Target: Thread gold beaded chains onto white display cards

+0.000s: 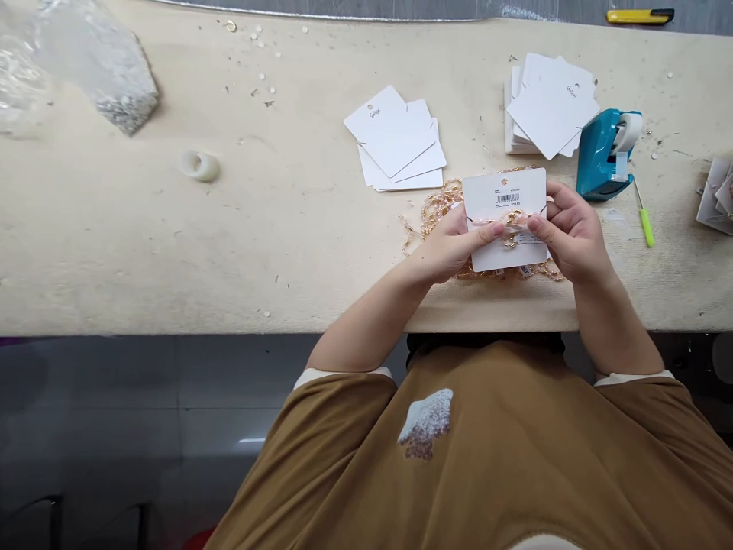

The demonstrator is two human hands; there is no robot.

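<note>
Between both hands I hold a white jewelry card with a barcode and price label on the side facing me. Pink and gold beaded necklace strands cross the card's middle, and a small clasp end hangs below them. My left hand grips the card's left edge, its thumb pressed on the strands. At the right edge my right hand is closed around the card, thumb also on the strands; its other fingers are partly behind it. Underneath lies a pile of similar beaded necklaces, mostly hidden by the card and hands.
Two stacks of white cards, a left stack and a right stack, lie beyond my hands. A teal tape dispenser and a green-handled pick are at right. A tape roll, plastic bag and yellow cutter lie farther out.
</note>
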